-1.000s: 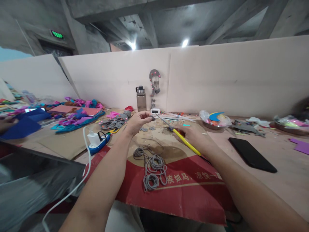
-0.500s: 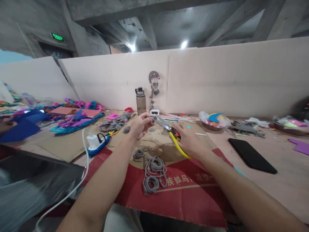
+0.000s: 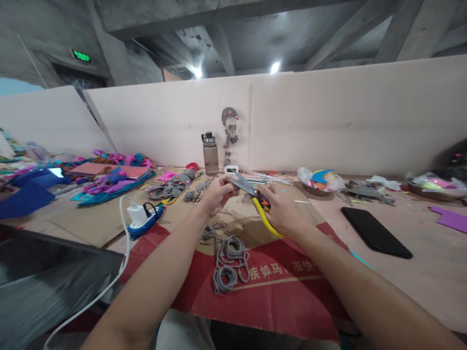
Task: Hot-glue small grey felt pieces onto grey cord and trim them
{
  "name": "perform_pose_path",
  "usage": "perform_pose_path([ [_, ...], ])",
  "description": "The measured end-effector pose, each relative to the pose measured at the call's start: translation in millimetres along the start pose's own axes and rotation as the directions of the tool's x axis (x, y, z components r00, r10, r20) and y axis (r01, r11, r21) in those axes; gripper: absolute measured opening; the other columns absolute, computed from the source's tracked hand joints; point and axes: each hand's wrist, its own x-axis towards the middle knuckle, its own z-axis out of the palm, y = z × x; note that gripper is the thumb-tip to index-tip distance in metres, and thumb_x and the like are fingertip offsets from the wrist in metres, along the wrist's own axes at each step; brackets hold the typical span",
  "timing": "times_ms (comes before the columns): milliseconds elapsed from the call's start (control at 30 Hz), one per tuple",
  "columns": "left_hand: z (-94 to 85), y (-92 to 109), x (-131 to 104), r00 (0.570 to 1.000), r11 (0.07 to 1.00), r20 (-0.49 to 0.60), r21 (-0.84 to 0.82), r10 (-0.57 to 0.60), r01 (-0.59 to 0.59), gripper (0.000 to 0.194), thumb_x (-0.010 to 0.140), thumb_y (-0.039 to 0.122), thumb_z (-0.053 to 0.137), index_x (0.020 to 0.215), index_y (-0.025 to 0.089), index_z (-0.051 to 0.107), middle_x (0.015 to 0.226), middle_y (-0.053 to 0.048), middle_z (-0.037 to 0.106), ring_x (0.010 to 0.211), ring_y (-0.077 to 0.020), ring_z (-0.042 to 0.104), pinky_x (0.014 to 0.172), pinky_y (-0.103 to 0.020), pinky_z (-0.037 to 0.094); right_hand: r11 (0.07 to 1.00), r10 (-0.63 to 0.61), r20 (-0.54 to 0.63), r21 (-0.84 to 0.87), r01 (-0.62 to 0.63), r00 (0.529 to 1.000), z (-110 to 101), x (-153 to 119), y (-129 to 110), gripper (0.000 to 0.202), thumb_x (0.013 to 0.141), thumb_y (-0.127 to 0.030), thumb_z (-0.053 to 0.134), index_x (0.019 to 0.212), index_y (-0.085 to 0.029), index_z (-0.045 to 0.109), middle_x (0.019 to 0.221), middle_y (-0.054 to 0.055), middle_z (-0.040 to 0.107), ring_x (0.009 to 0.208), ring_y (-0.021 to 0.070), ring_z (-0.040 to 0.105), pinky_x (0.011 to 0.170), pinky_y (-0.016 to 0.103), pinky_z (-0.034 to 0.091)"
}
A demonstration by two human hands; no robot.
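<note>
My right hand (image 3: 279, 209) is closed on yellow-handled scissors (image 3: 263, 216), whose blades are parted and point up and left. At the blade tips, my left hand (image 3: 219, 194) pinches something too small to make out. Coils of grey cord (image 3: 233, 248) lie below and between my hands, on red and brown cardboard (image 3: 277, 296). Left of my left hand is a heap of grey cut pieces (image 3: 170, 187) with pink dots.
A bottle (image 3: 210, 156) stands by the partition, beside a hanging grey ornament (image 3: 229, 116). A black phone (image 3: 375, 232) lies right, a blue power strip (image 3: 146, 223) with a white cable left. Bowls (image 3: 320, 190) and colourful scraps (image 3: 116, 182) line the back.
The scissor blades have parted, one now angled higher near my left fingertips. The whole view has shifted slightly; the cord coils lie as before.
</note>
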Motion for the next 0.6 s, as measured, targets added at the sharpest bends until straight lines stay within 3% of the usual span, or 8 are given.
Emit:
perform_pose_path([
  [600,-3.8,-4.5,1.9,1.000,0.997,0.017,-0.068,0.025,-0.024,0.015,0.062,0.012,0.067,0.069,0.013,0.054,0.066,0.002,0.052,0.058,-0.0062,0.047,0.058,-0.022,0.038,0.993,0.020,-0.011,-0.116,-0.021,1.000,-0.8,-0.6,-3.1,0.042,0.083,-0.022,0.045,0.124,-0.023,0.048,0.103,0.010,0.059,0.072,0.0188,0.055,0.060,0.027,0.032],
])
